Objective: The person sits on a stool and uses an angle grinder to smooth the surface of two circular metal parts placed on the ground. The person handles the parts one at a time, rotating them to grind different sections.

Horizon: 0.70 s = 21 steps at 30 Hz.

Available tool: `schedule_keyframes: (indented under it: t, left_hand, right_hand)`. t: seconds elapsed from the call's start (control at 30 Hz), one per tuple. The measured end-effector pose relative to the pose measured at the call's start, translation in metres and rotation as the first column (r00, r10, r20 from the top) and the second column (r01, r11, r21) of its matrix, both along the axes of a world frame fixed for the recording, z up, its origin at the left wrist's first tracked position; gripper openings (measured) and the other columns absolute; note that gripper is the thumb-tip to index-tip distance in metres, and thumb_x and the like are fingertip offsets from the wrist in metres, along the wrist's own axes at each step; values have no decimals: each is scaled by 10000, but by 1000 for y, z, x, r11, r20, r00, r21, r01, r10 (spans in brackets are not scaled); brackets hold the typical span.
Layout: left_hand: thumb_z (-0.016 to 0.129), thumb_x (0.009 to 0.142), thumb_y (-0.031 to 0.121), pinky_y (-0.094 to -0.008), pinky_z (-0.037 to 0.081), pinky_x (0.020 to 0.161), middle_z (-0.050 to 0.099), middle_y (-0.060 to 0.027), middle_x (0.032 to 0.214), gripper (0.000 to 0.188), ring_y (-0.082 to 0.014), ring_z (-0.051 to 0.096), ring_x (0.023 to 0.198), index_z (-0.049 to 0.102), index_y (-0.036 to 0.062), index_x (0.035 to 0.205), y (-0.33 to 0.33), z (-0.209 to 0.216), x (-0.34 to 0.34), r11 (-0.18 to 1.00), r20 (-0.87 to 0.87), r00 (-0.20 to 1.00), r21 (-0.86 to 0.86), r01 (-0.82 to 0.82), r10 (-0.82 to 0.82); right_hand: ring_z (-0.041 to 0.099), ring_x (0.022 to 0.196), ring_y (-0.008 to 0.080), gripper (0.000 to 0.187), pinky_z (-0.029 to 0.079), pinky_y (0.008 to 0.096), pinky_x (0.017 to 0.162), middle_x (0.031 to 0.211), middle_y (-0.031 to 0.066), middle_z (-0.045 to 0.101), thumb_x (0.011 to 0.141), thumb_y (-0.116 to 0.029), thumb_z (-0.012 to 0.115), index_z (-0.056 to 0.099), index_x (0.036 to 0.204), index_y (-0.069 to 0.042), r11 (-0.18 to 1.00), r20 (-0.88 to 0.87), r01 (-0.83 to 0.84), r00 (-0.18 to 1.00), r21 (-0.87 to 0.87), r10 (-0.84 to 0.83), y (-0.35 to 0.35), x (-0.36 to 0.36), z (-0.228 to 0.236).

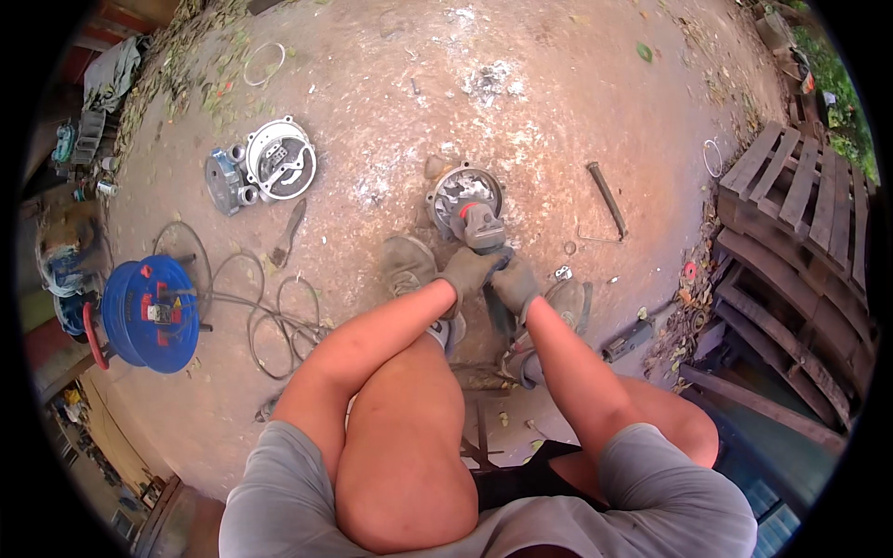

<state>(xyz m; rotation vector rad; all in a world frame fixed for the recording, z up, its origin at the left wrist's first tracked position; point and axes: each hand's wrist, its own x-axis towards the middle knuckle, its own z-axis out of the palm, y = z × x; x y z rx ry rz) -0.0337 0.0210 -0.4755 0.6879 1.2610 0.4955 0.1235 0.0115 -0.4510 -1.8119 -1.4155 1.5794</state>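
Note:
Both my hands wear grey-green work gloves and are closed around an angle grinder (484, 226). My left hand (465, 272) grips its body from the left, and my right hand (515, 285) wraps the rear part. The grinder's head, with a red-orange part at its front, reaches over a round metal housing (498, 186) on the ground between my feet. Whether the disc touches the metal cannot be made out. Bright, uneven patches show inside the housing's rim. The fingertips are partly hidden behind the tool.
At the left lie another round metal housing with a motor-like part (284, 158), a knife-like tool (290, 232) and a blue cable reel (153, 314) with loose cable (251, 302). A dark metal bar (607, 200) lies right; wooden pallets (791, 186) are stacked beyond it.

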Motion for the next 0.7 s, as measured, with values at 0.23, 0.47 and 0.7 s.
schedule_keyframes:
  t: [0.23,0.47,0.7]
  left_hand:
    - [744,1010,507,-361,582,881,825,-132,1107,486,-232,764,967,830,93,1249,13,32,-10,962,-136,958,73,265,-254]
    - [612,1075,545,-409,589,928,811,-180,1094,438,-334,772,988,784,255,1354,45,28,0,905,-258,868,-82,418,-424]
    - [583,1099,386,-441,608,936,789,-219,1174,402,-394,777,1001,699,309,1475,28,4,-11,735,-442,712,155,660,-546]
  right_hand:
    - [791,1055,398,419,606,451,891,1121,273,800,893,-280,748,756,1163,40,999,65,-45,997,-16,46,-3,4,12]
    - [779,968,422,336,592,477,841,1044,273,793,944,-240,677,777,1100,39,979,5,-45,999,201,45,0,6,-9]
    - [757,941,464,262,597,506,831,1056,248,798,970,-201,668,781,1078,9,975,192,-189,968,118,164,-6,-3,4]
